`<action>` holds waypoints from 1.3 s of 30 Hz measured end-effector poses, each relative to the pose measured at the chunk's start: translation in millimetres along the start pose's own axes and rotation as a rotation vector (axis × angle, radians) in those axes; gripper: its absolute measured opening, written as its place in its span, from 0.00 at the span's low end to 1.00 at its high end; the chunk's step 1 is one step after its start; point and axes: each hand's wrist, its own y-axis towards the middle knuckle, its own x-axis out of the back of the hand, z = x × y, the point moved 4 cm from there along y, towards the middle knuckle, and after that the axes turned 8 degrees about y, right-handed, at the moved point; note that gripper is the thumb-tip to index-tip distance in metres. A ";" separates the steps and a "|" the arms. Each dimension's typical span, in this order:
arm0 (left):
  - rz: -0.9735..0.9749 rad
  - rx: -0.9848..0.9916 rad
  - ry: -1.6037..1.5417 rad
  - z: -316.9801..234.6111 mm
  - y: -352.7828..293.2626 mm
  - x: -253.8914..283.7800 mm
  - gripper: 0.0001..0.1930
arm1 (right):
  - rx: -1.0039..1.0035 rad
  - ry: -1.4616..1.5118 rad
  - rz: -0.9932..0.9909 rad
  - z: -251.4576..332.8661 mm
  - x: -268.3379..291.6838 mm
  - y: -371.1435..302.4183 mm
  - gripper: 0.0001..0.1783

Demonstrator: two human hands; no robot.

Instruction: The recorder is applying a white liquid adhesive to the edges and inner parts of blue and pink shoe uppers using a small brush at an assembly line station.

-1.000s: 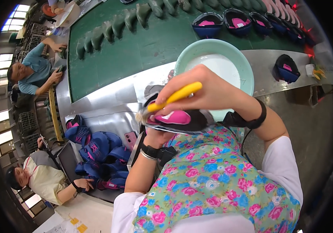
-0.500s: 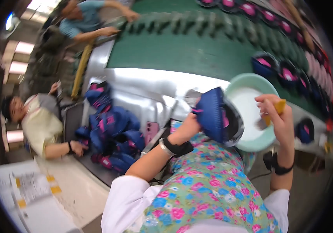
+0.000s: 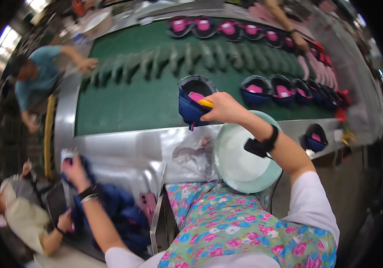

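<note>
My right hand [image 3: 222, 108] is closed round a yellow-handled brush [image 3: 206, 103], its bristle end hidden. The same fingers pinch the rim of a blue shoe upper [image 3: 187, 107] with a dark opening and pink inside, at the near edge of the green belt. Below my right forearm is a pale green basin [image 3: 227, 174] of white liquid. At the far left, my left hand [image 3: 76, 173] touches the top of a heap of blue and pink uppers [image 3: 115, 201]. Motion smears its fingers, so their grip is unclear.
Dark curved pieces [image 3: 173, 58] line the green belt [image 3: 124, 116], with blue uppers [image 3: 283, 87] at right and more behind. A pink phone [image 3: 148, 205] lies beside the heap. Co-workers stand left [image 3: 39, 76] and lower left [image 3: 23, 214]; another person's arm [image 3: 281, 18] reaches in from behind.
The blue upper has passed from my left hand to my right and moved from beside the basin to the belt. My left hand has gone to the heap. The whole view has shifted.
</note>
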 end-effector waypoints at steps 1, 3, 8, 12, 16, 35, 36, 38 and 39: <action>-0.323 0.105 0.325 67.3 21.4 31.9 0.41 | -0.013 -0.013 -0.022 -14.1 5.7 9.4 0.21; -0.251 0.275 0.574 170.5 40.7 57.8 0.55 | -0.226 -0.262 -0.012 -53.5 6.4 34.8 0.20; -0.048 0.494 0.819 189.8 26.2 -6.3 0.58 | -0.410 -0.542 0.006 -180.2 24.9 40.1 0.21; -0.097 0.572 0.605 195.3 15.7 32.5 0.42 | -0.367 -0.626 -0.079 -161.1 30.9 33.3 0.21; -0.189 0.568 0.637 234.5 2.6 132.4 0.29 | -0.017 -0.377 -0.209 -43.4 -1.1 29.8 0.17; 0.908 -0.167 -0.973 -213.0 -206.6 24.9 0.41 | 0.584 0.239 0.064 129.9 -33.7 -110.7 0.29; 0.912 -0.185 -0.926 -214.1 -226.1 19.9 0.44 | 0.572 0.233 0.050 130.0 -30.7 -119.2 0.29; 1.067 -0.816 -0.366 -217.5 -253.4 11.1 0.46 | 0.438 0.439 0.240 132.0 -30.4 -135.2 0.28; 1.096 -0.651 -0.418 -216.7 -264.0 10.3 0.47 | 0.381 0.446 0.315 134.2 -30.7 -144.1 0.26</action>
